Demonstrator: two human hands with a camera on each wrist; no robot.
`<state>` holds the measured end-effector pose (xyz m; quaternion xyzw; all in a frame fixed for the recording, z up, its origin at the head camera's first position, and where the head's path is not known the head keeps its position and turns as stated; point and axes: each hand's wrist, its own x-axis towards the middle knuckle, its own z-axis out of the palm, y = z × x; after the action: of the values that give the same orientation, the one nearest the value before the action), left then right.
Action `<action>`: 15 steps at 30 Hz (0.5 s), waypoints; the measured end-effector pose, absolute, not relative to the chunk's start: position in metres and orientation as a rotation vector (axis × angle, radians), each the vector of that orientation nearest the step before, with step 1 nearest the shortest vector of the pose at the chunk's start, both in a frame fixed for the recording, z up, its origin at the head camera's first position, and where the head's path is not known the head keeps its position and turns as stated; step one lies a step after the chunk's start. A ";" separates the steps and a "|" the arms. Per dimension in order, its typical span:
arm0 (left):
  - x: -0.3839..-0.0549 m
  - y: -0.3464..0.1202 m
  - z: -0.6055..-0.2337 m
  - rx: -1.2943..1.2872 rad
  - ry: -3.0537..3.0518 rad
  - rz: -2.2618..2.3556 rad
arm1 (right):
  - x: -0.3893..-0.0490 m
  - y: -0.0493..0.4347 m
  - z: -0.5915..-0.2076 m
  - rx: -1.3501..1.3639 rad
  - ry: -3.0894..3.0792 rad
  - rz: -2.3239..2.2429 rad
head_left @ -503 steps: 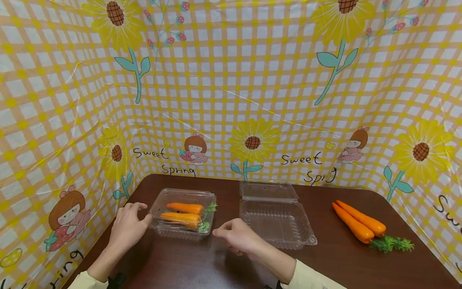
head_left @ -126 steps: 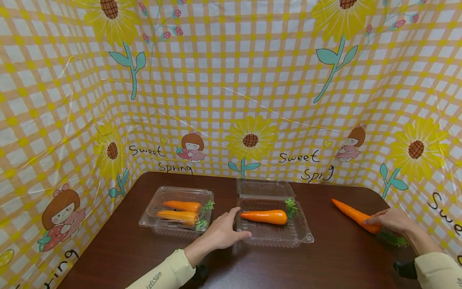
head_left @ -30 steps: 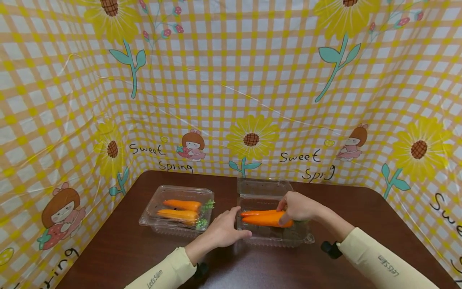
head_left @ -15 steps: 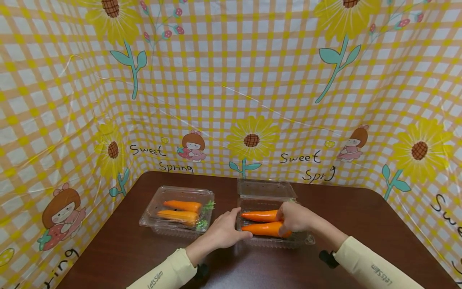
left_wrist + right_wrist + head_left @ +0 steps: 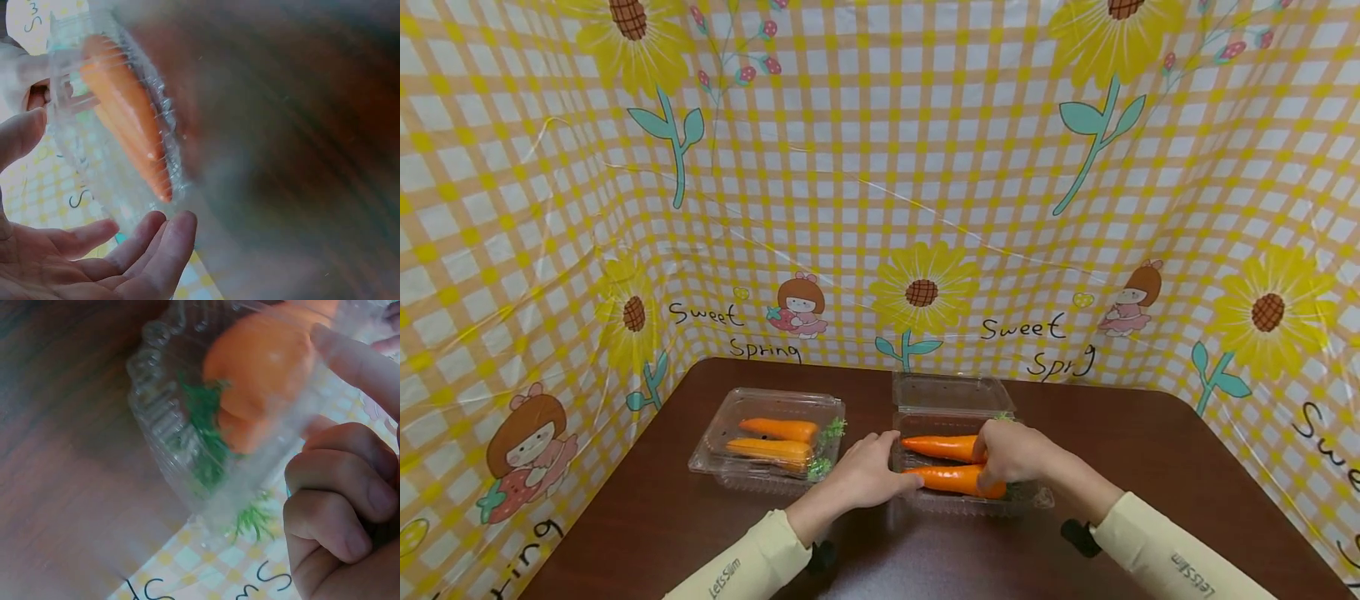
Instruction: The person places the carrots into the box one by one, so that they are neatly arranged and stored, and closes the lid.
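A clear plastic clamshell box (image 5: 1037, 493) stands with its lid folded back, two orange carrots lying inside it. My right hand (image 5: 1018, 454) reaches into the box and pinches the front carrot (image 5: 951, 478) near its thick end. Behind it lies the rear carrot (image 5: 942, 447), its thick end hidden by my fingers. In the right wrist view, green leaves (image 5: 206, 434) show through the box wall. My left hand (image 5: 867, 477) rests at the box's left side, fingers spread and thumb at the front corner. Its loosely stretched fingers (image 5: 172, 244) show in the left wrist view.
Left of my left hand stands a second clear box (image 5: 707, 461), closed, with two carrots (image 5: 769, 451) and their green tops inside. A brown table (image 5: 1120, 450) carries both boxes. A yellow checked cloth (image 5: 850, 208) rises around its back and sides.
Earlier both carrots lay on the table at right; now both are in the box. Over the last second my right hand has shifted the second carrot frontward, apart from the first. My left hand stays put.
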<state>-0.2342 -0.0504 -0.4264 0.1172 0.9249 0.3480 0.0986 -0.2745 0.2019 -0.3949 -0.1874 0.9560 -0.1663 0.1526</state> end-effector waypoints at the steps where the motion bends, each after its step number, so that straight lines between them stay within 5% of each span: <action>1: -0.235 -0.050 -0.425 0.348 2.738 1.031 | -0.275 0.203 -0.393 -0.526 2.750 -0.494; 15: -0.272 -0.033 -0.415 0.103 2.744 1.296 | -0.306 0.244 -0.387 -0.367 2.848 -0.930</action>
<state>-0.2718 -0.0326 -0.4152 0.0340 0.9024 0.4263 0.0526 -0.3063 0.2445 -0.3868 -0.1214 0.9417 -0.3075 0.0617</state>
